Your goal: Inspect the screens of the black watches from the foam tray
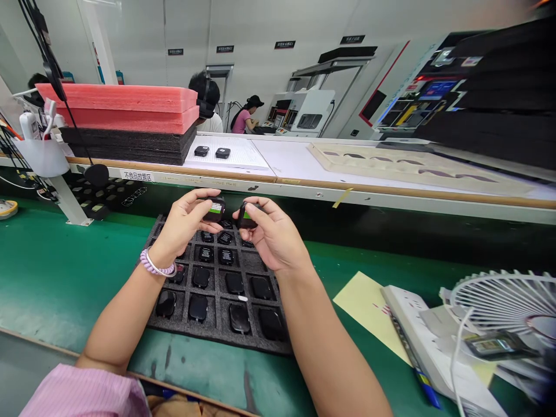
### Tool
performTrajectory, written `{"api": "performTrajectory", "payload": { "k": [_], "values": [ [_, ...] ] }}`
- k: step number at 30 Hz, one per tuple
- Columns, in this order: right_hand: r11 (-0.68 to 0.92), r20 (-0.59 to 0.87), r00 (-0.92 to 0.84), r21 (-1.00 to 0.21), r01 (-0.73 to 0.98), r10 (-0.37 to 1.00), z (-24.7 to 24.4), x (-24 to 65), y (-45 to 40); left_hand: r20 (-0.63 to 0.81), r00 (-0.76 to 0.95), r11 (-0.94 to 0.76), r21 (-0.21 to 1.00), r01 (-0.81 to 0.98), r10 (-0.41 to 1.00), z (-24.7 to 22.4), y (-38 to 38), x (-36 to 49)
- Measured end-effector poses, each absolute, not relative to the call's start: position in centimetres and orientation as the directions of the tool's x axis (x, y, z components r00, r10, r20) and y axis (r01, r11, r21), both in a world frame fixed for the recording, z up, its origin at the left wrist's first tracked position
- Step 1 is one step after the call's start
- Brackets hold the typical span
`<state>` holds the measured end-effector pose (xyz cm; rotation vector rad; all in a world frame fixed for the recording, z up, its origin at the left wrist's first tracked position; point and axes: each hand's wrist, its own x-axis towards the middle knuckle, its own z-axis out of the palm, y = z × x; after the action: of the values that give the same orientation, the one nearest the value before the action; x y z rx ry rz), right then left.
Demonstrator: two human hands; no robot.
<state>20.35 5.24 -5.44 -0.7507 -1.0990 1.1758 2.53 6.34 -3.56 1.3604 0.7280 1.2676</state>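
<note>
My left hand [190, 223] pinches a small black square device [216, 209] with a green strip lit on its face. Close beside it, a second black device [248, 216], turned more edge-on and also showing some green, is gripped between the thumb and fingers of my right hand [274, 231]. Both are raised above a dark grey foam tray [185, 327], whose pockets hold several similar black devices [198, 307]. Some in the farther rows show white printing. A small white piece [242, 299] lies on a divider of the tray. My arms hide parts of its sides.
A shelf [286, 156] behind carries red foam sheets [117, 107], two black devices [223, 153] and a beige moulded tray [391, 165]. On the right are yellow paper [369, 307], a pen [417, 365], a power strip [434, 341] and a white fan [504, 301]. Two people work beyond.
</note>
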Motion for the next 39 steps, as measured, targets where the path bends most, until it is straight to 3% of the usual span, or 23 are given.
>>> {"api": "performTrajectory", "payload": {
  "k": [7,16,18,20,23,25,27,33,39],
  "values": [
    [0.184,0.237,-0.099,-0.907,-0.379,0.966,-5.3,20.5,5.2,0.364,0.220,-0.340,0.930,-0.138,0.905,-4.1,6.6,2.6],
    [0.151,0.206,-0.098,-0.904,-0.399,0.974,-5.7,23.4,4.2,0.291,0.389,-0.253,0.956,-0.145,0.874,-5.6,6.5,4.4],
    [0.152,0.188,-0.077,-0.928,-0.339,0.979,-6.8,25.4,3.7,0.228,0.454,-0.234,0.971,-0.044,0.861,-6.7,6.7,5.5],
    [0.150,0.170,-0.065,-0.958,-0.244,0.983,-8.8,27.7,3.3,0.176,0.532,-0.332,0.919,0.212,0.828,-8.0,7.1,7.0],
    [0.148,0.144,-0.055,-0.986,0.081,0.988,-12.7,31.3,3.5,0.128,0.599,-0.519,0.659,0.544,0.790,-10.1,7.9,9.6],
    [0.190,0.177,-0.071,-0.875,0.446,0.982,-15.2,33.3,4.0,0.113,0.597,-0.547,0.562,0.621,0.794,-11.4,8.6,11.3],
    [0.196,0.194,-0.065,-0.799,0.569,0.979,-17.1,34.8,4.8,0.079,0.593,-0.543,0.512,0.665,0.801,-12.6,9.2,12.7],
    [0.246,0.192,-0.155,-0.717,0.652,0.969,-18.6,37.2,5.7,0.006,0.624,-0.582,0.367,0.726,0.782,-12.8,9.6,12.9],
    [0.303,0.265,-0.167,-0.643,0.703,0.950,-17.9,37.4,4.5,0.199,0.590,-0.622,0.307,0.721,0.782,-7.9,8.2,3.9]
  ]
}}
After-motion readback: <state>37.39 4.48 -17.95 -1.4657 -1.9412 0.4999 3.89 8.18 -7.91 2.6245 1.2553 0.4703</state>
